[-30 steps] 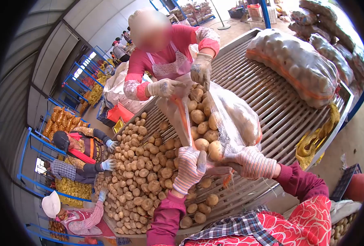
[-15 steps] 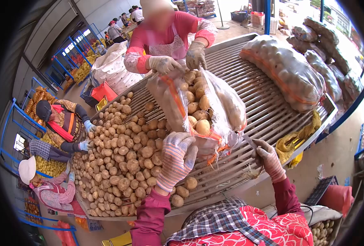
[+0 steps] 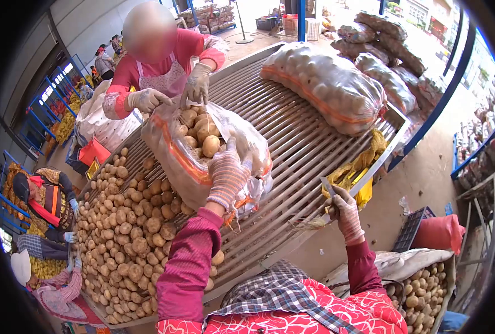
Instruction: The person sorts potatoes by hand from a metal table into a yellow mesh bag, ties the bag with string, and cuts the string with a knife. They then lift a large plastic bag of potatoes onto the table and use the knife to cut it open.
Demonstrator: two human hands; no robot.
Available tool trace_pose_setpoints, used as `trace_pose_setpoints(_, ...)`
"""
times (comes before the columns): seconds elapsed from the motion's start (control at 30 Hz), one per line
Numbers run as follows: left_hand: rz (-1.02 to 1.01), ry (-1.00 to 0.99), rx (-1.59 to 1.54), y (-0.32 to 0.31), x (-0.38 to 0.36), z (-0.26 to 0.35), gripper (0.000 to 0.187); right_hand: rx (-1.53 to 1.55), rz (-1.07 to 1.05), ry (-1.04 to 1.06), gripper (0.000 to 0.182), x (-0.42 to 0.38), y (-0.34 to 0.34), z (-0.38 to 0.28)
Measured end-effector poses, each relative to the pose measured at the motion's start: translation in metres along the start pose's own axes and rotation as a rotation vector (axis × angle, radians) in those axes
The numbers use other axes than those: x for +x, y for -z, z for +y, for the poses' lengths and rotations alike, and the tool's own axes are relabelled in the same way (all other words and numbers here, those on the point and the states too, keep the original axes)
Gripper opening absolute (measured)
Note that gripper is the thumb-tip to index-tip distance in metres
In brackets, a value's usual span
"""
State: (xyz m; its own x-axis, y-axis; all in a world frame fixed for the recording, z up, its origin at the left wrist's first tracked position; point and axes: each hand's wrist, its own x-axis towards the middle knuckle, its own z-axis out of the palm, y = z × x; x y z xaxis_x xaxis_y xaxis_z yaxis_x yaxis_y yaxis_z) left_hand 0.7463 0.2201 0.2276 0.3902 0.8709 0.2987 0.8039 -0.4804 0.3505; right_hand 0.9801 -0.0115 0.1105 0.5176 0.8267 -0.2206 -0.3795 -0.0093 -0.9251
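In striped gloves, my left hand is at the near edge of an open mesh sack, its fingers on the sack's rim beside the potatoes inside. My right hand holds a knife with the blade pointing up, over the right front edge of the slatted metal table. Across the sack, a co-worker's two gloved hands are at its far rim. Loose potatoes lie heaped on the slats left of the sack.
A full, closed potato sack lies on the table's far right. Yellow netting hangs over the right edge. Two other people are along the left side. A potato container stands at lower right, and more sacks are piled behind.
The view has turned, so the scene appears further left. My left hand has moved onto the sack's near rim. The sack's opening now looks rounder, and the knife points more upward.
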Motion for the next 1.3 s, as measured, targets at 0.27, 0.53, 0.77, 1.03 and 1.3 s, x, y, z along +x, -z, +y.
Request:
trace_pose_setpoints(0.27, -0.001, 0.120, -0.051, -0.017, 0.009, -0.013, 0.058, -0.051, 0.135, 0.071, 0.041, 0.035, 0.017, -0.001)
trace_pose_setpoints(0.53, -0.007, 0.112, -0.072, -0.023, 0.012, -0.028, 0.045, -0.543, 0.452, 0.260, 0.032, 0.106, 0.042, -0.004)
trace_pose_setpoints(0.77, 0.030, 0.071, -0.109, -0.019, 0.007, -0.022, 0.045, -1.623, 0.808, 0.570, 0.040, 0.104, 0.052, -0.024)
trace_pose_setpoints(1.03, 0.032, 0.019, -0.089, -0.009, 0.002, -0.022, 0.061, -2.001, 0.480, 0.313, 0.031, 0.102, 0.051, -0.008)
trace_pose_setpoints(1.3, -0.066, 0.132, -0.176, 0.003, 0.012, -0.027, 0.073, -1.311, 0.147, 0.786, 0.020, 0.092, -0.042, -0.035)
